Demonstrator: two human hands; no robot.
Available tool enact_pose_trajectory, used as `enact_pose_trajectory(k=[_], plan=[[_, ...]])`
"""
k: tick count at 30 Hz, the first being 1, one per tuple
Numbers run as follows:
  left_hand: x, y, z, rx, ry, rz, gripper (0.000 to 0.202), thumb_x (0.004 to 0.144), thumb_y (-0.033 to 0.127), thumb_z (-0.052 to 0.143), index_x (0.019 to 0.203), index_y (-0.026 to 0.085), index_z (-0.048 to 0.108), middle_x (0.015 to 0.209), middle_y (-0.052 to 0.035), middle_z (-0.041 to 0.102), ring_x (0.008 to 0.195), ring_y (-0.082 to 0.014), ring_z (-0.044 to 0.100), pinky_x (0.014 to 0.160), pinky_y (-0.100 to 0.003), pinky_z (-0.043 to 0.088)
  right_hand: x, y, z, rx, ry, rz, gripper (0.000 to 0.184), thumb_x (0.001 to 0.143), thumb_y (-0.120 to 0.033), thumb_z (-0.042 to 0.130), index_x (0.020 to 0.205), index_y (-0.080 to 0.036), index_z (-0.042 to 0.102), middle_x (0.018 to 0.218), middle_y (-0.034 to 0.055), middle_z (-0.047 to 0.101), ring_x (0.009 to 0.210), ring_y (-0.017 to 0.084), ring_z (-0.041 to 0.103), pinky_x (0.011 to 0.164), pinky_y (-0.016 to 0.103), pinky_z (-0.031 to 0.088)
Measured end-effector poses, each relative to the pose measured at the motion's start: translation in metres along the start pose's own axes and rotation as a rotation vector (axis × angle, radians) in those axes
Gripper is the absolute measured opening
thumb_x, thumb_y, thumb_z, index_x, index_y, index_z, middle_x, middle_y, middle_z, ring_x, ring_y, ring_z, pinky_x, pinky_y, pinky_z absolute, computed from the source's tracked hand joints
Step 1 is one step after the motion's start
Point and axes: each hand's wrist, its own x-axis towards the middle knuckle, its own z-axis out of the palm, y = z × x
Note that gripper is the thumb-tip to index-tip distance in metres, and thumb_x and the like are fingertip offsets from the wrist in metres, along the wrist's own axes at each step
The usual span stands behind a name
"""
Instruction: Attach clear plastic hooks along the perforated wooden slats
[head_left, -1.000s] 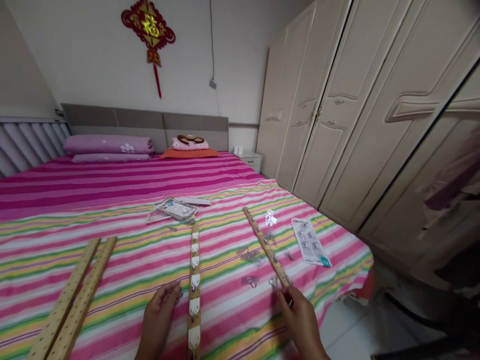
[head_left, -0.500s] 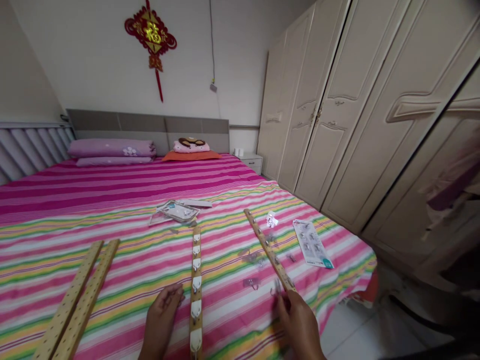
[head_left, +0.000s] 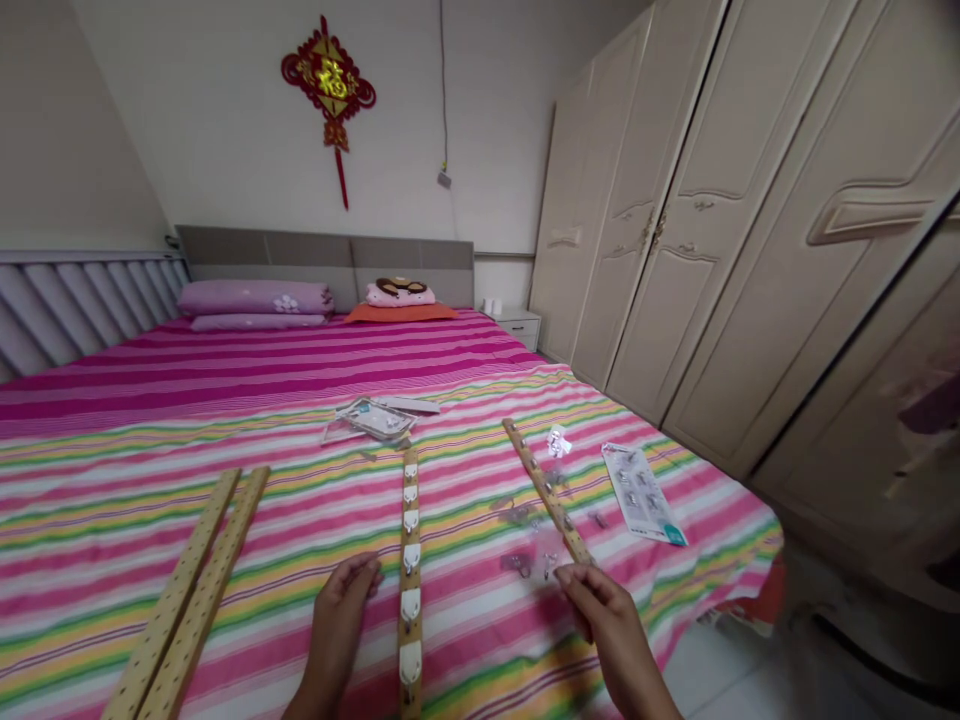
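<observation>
My right hand [head_left: 606, 612] is closed in a pinch at the near end of a wooden strip with small metal hooks [head_left: 549, 492]. At its fingertips is a clear adhesive hook [head_left: 548, 562]. Several more clear hooks [head_left: 516, 563] lie left of that strip. My left hand [head_left: 341, 610] has curled fingers with the thumb pressed to them; whatever is inside, if anything, is hidden. Just right of it lies a second wooden strip [head_left: 409, 630] bearing a row of white hooks [head_left: 410, 606].
Two perforated wooden strips [head_left: 196, 590] lie on the left of the striped bedspread [head_left: 300, 530]. An opened package [head_left: 382, 418] rests farther back. A hook card [head_left: 641, 495] lies at right, near the bed's edge. Wardrobes [head_left: 675, 260] stand beyond.
My right hand has come off the end of the wooden strip and turned slightly, its pinch now beside the clear hook. The left hand stays beside the white hooks. The view has swung slightly left.
</observation>
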Motion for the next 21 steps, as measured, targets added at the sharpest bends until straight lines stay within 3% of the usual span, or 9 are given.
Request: enact_pose_trajectory(k=[3,9,12,17,21], plan=[[-0.012,0.018,0.007,0.029,-0.029,0.029,0.045,0.053,0.049,0.076,0.080,0.015,0.068,0.074,-0.0043,0.070,0.067,-0.0179,0.062,0.063,-0.027,0.050,-0.003,-0.004,0.015,0.044,-0.090,0.024,0.036,0.064,-0.052,0.069,0.067,-0.016,0.062,0.047,-0.0077,0.035,0.040,0.006,0.025,0.040,0.021,0.017],[-0.041,0.062,0.032,-0.008,-0.291,0.068,0.034,0.062,0.045,0.072,0.080,0.017,0.068,0.071,-0.0020,0.066,0.066,-0.0159,0.060,0.064,-0.026,0.049,-0.007,-0.018,0.048,0.045,-0.315,0.026,0.038,0.064,-0.054,0.070,0.064,-0.017,0.058,0.050,-0.0069,0.038,0.042,0.006,0.026,0.040,0.021,0.018],[-0.051,0.078,0.039,-0.014,-0.365,0.090,0.030,0.064,0.040,0.073,0.083,0.017,0.069,0.074,-0.0023,0.066,0.070,-0.0151,0.059,0.066,-0.025,0.048,-0.008,-0.024,0.061,0.034,-0.439,-0.012,0.039,0.066,-0.053,0.069,0.060,-0.018,0.055,0.049,-0.0071,0.038,0.042,0.006,0.028,0.040,0.020,0.020],[-0.059,0.089,0.040,0.006,-0.443,0.058,0.033,0.069,0.041,0.070,0.091,0.017,0.070,0.075,-0.0030,0.065,0.070,-0.0147,0.058,0.066,-0.025,0.045,-0.008,-0.027,0.076,-0.025,-0.561,-0.085,0.033,0.074,-0.048,0.065,0.066,-0.017,0.058,0.053,-0.0060,0.042,0.044,0.006,0.029,0.041,0.020,0.022],[-0.056,0.085,0.037,-0.029,-0.456,0.027,0.030,0.067,0.042,0.070,0.082,0.016,0.070,0.069,-0.0017,0.064,0.063,-0.0128,0.055,0.061,-0.024,0.043,-0.008,-0.025,0.086,-0.025,-0.593,-0.089,0.033,0.075,-0.049,0.064,0.065,-0.018,0.058,0.052,-0.0057,0.042,0.044,0.007,0.030,0.041,0.020,0.023]])
